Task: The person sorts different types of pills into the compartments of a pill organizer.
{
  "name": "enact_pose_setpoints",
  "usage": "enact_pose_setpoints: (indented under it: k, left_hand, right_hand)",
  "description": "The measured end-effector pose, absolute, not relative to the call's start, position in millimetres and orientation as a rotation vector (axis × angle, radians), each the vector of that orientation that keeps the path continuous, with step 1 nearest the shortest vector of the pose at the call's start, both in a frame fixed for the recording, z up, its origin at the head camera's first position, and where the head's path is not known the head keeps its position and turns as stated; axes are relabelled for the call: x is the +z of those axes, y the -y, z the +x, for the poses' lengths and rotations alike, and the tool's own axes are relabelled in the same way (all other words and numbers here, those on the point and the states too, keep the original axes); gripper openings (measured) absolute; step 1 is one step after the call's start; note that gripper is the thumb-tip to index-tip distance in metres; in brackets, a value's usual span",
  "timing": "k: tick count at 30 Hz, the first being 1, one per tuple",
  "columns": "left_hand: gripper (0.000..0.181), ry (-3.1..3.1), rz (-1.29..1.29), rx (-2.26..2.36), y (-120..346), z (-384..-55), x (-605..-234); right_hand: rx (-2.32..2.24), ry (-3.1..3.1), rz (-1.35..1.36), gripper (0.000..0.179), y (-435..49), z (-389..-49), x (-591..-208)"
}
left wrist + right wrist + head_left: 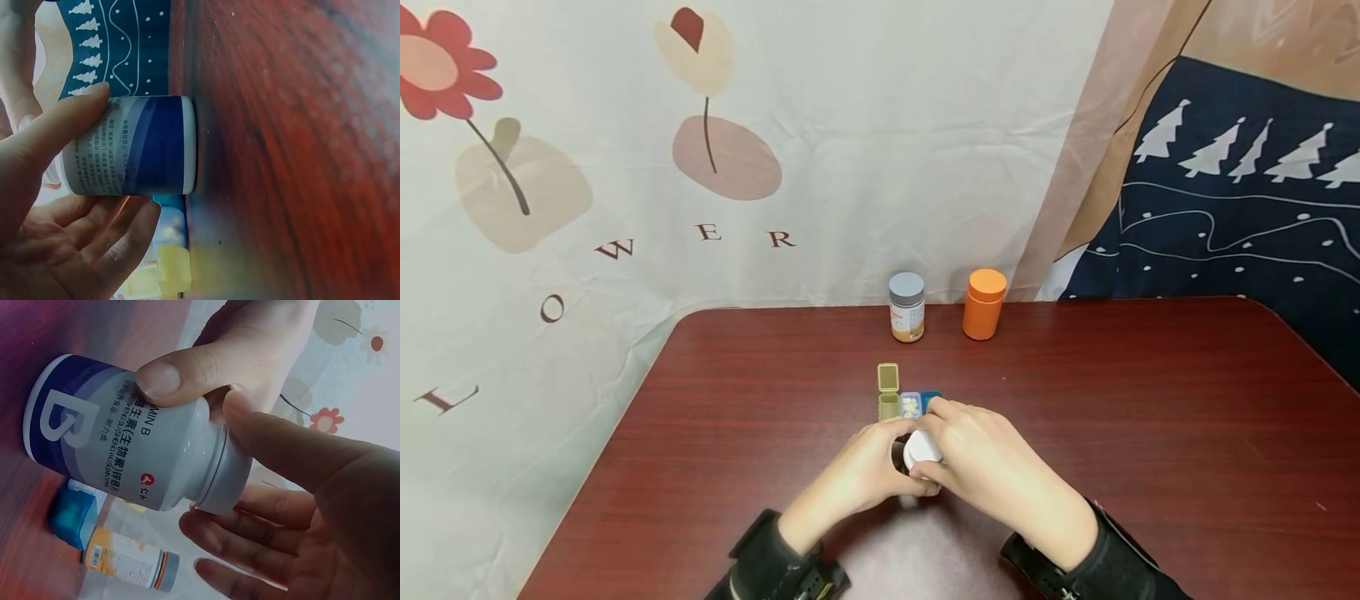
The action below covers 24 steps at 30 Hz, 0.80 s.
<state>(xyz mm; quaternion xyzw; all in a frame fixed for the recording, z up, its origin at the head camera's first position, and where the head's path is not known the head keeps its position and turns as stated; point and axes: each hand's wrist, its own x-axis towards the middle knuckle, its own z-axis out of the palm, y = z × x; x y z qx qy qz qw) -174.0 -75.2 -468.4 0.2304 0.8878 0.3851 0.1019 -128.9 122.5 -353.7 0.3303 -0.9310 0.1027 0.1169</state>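
A white pill bottle with a blue lower band and "B" on its label (125, 431) stands upright at the tabletop. My left hand (876, 467) grips its body, thumb on one side and fingers on the other. With thumb and fingers around the white cap (921, 448), my right hand (977, 442) holds the bottle's top. The cap sits on the neck in the right wrist view. Just beyond the hands lies a pill organizer: a yellow-green compartment (888, 407) with its lid raised, a lilac one (911, 405) holding pale pills, and a blue one (75, 512), partly hidden in the head view.
At the back of the dark red wooden table (760, 375) stand a grey-capped bottle (907, 308) and an orange bottle (984, 304). A white flower-printed cloth (865, 167) hangs behind, and a navy cloth with white trees (1232, 225) hangs at the right.
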Motion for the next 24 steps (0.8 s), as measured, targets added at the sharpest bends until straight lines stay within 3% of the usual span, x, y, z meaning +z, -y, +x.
enact_pose_setpoints:
  k: [4,24]
  left_hand:
    - [0.063,-2.608,0.771,1.168,77.8,-171.9,-461.6]
    - [0.076,-2.512,0.689,1.153,82.6,-182.3,-473.9]
  right_hand:
    - [0.290,2.678,1.019,0.037,-123.4,-129.6,-355.1]
    - [0.196,2.583,1.195,0.050,-126.1,-125.5,-357.4]
